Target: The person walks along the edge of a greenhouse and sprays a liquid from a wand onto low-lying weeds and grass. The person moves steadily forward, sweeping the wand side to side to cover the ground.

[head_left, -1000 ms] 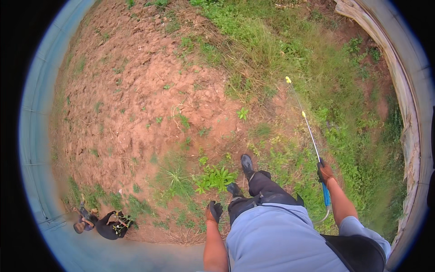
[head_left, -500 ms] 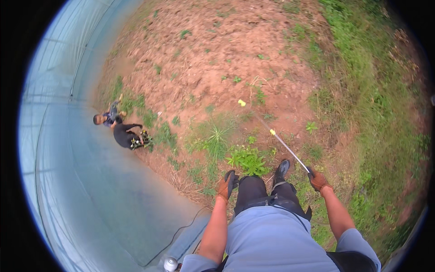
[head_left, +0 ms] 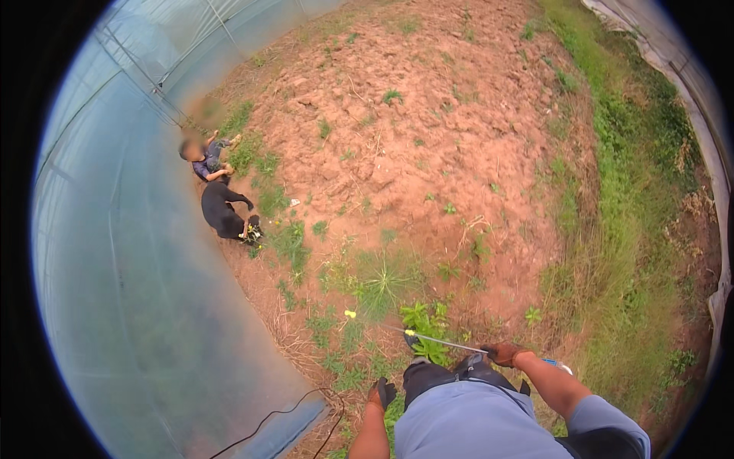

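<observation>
Right hand (head_left: 505, 353), gloved at lower centre, grips a thin spray wand (head_left: 447, 343) whose long axis runs leftward to its yellow tip over a leafy weed (head_left: 425, 321); left hand (head_left: 382, 394), lower, hangs loosely curled and holds nothing.

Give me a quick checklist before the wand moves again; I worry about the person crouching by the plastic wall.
1. Grip: right hand, gloved, is closed on the thin spray wand. Ok.
2. Wand tip: the yellow tip sits low over the leafy weed, angled to the person's left. Ok.
3. Left hand: gloved, low by the thigh, apart from the wand; whether it holds anything, cannot tell.
4. Bystander: the crouching person is well away by the plastic wall, but on the side the tip points toward. Cannot tell if safe.
5. Black hose trails on the ground to the left; snagging, cannot tell.
</observation>
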Tool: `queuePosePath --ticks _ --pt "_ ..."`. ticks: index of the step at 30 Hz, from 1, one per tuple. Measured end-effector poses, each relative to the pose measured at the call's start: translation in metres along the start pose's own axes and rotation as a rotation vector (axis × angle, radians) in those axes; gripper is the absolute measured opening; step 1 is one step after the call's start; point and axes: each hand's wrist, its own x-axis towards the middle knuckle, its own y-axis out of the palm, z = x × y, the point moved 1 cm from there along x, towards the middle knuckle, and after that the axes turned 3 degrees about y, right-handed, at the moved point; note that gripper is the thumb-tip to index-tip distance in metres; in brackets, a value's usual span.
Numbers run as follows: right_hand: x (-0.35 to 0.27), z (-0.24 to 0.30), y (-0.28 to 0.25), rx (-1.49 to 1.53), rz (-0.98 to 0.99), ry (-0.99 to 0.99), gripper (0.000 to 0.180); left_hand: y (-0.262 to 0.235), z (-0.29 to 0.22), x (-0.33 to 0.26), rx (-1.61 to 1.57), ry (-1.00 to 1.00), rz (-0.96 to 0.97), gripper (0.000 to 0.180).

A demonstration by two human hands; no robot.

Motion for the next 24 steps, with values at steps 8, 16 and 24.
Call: queuePosePath --ticks 8,16,24 --pt "0.084 0.121 -0.115 0.256 -0.089 0.293 0.043 -0.010 -0.070 0.023 -0.172 0.270 0.024 0.049" --pt "0.137 0.164 -0.122 -0.130 0.142 0.071 0.042 -0.047 -0.043 0.007 -0.442 0.169 -0.127 0.043" --pt "0.167 0.247 -0.095 -0.405 0.177 -0.147 0.039 -0.048 0.013 -0.031 -0.709 0.083 -0.253 0.043"
